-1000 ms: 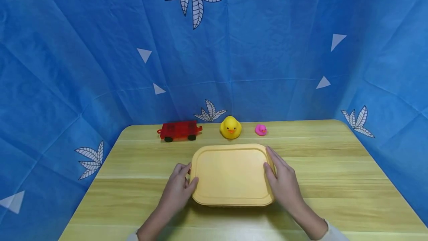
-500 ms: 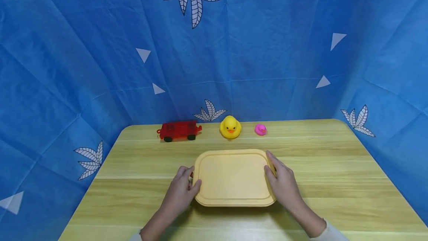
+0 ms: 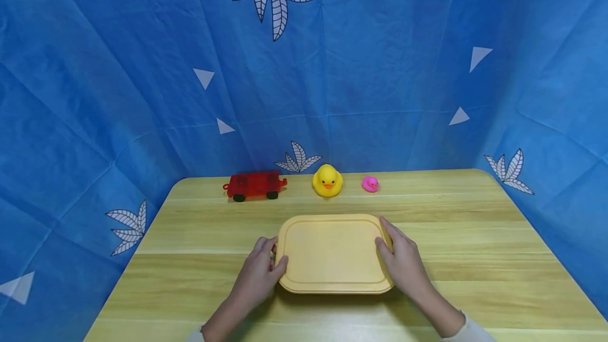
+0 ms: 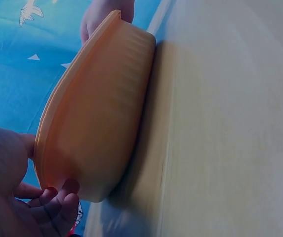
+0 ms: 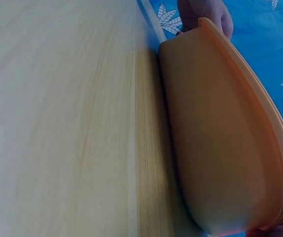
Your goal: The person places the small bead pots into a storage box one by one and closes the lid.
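Observation:
A pale orange plastic box with rounded corners and a flat lid (image 3: 334,255) is at the middle front of the table. My left hand (image 3: 258,271) grips its left end, thumb on top of the lid's edge and fingers curled under the rim. At the opposite end my right hand (image 3: 404,263) holds the rim, its thumb on the lid and the other fingers along the side. Both wrist views show the box's smooth side wall (image 4: 97,108) tapering down to the table. What is inside stays hidden under the lid.
Along the back edge of the wooden table (image 3: 475,257) stand a red toy wagon (image 3: 255,184), a yellow rubber duck (image 3: 328,181) and a small pink duck (image 3: 370,184). Blue cloth (image 3: 380,57) with leaf prints hangs behind and at both sides.
The box has shifted slightly to the right and its far edge has come down toward me, with both hands moving along on it. The wagon and the ducks have stayed where they were.

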Motion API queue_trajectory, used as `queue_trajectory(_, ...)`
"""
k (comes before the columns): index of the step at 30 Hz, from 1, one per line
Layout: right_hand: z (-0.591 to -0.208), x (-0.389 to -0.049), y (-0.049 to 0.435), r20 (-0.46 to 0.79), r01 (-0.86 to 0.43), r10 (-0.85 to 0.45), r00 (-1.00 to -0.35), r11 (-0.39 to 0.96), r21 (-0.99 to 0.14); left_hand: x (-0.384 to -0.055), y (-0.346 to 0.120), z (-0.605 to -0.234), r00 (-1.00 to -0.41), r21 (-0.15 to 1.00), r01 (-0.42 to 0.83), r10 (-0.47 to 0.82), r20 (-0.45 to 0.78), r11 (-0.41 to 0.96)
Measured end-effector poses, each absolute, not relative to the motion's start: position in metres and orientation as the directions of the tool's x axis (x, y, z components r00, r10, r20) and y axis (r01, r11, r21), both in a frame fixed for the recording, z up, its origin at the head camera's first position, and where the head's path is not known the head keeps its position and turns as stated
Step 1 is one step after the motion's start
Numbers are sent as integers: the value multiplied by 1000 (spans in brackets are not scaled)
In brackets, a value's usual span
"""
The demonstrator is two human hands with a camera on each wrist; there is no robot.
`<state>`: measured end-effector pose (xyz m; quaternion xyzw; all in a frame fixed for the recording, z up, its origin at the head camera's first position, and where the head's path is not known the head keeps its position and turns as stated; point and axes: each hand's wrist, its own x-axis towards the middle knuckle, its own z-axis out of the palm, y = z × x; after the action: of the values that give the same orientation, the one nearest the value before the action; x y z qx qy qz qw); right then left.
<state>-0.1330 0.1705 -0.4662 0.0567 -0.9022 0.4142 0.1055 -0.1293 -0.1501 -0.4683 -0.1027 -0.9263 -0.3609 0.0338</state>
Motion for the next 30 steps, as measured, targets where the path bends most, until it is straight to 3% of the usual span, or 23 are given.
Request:
queue_trajectory(13,-468,-135,172,237,-225,-79,-968,691,-687,-130,-146,-470,-979,603,203,178,101,771)
queue_trajectory(30,-471,-135,172,225,-225,-102,-969,740,-634,-136,-156,-476,-955,637,217,296,-18,739)
